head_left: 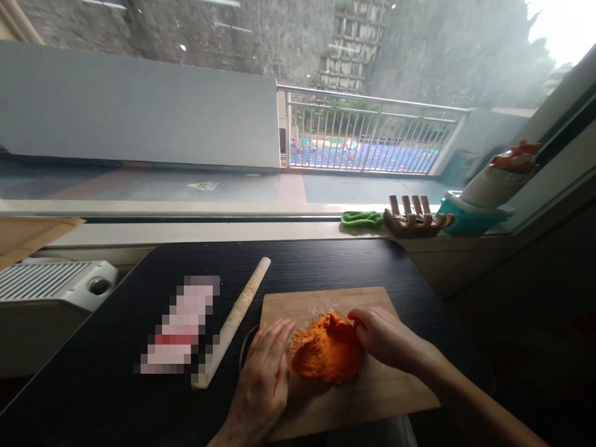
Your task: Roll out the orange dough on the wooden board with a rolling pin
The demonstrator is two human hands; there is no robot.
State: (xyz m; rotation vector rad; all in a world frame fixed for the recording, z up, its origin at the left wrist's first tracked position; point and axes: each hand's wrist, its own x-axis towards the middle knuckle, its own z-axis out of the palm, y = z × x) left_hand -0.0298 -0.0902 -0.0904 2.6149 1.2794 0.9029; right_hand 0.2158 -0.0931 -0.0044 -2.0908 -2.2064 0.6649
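Appearing soft and crumbly, the orange dough suits cupping at its sides; left hand outstretched, right hand curled, grip undeterminable.

Daylight came through the window, streaked with glare and blown out white at the upper right. The desk lay dim; soft shadow edged the orange dough. Coarse pixelation hid a patch at left.
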